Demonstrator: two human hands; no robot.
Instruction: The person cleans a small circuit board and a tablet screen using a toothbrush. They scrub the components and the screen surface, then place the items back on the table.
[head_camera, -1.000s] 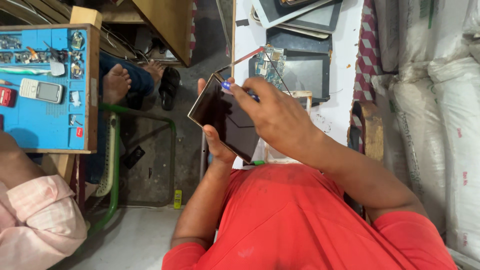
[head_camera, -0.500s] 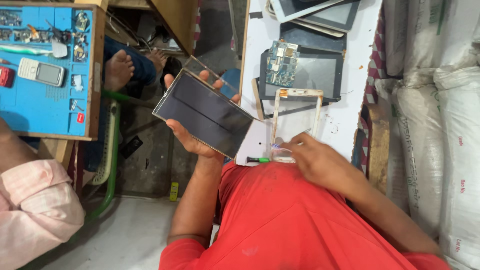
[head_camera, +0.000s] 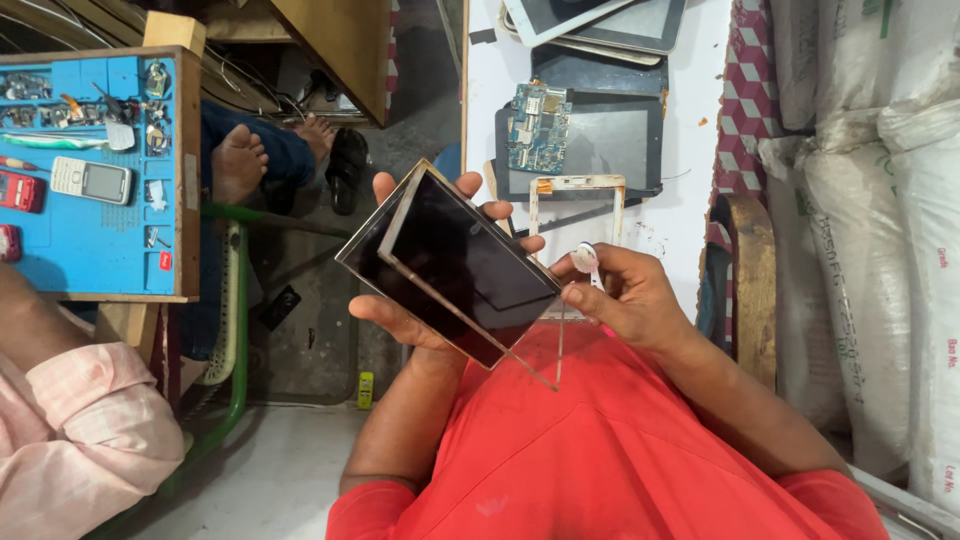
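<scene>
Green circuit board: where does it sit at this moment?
In the head view the green circuit board lies upper centre on a dark tablet screen on the white table, beyond the left hand holding the dark panel.

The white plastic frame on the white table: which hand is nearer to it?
Right. The right hand sits just below the white plastic frame, its fingertips almost at the frame's lower edge. The left hand holds the dark screen panel, farther to the frame's left.
</scene>
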